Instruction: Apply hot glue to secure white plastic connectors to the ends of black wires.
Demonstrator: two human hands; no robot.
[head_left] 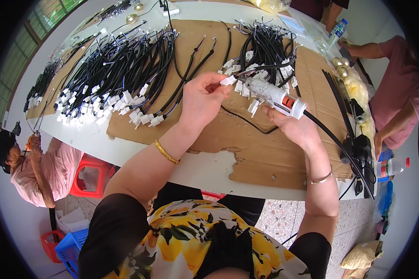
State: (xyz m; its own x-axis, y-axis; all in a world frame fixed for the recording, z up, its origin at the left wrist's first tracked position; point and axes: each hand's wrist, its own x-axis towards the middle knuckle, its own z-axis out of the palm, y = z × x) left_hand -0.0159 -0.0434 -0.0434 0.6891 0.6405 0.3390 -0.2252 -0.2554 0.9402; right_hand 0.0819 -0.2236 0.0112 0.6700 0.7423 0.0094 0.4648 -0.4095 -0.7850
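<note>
Between the fingertips of my left hand (201, 100) is a small white plug connector (228, 80) on a dark cable. My right hand (297, 129) grips a white hot glue gun (291, 106) with an orange label, its cord trailing to the lower right. The gun's nozzle end points left and lies close to the connector; whether they touch I cannot tell. Behind the gun lies a pile of black cables (265, 44) with white connectors. A larger bundle of similar cables (125, 60) spreads to the left of my left hand.
Cardboard sheets (205, 135) with a torn front edge cover much of the white table (195, 174). Black adapters (358, 149) and cords sit at the right edge. A water bottle (337, 31) stands far right. Co-workers (44, 174) are at the left and right sides.
</note>
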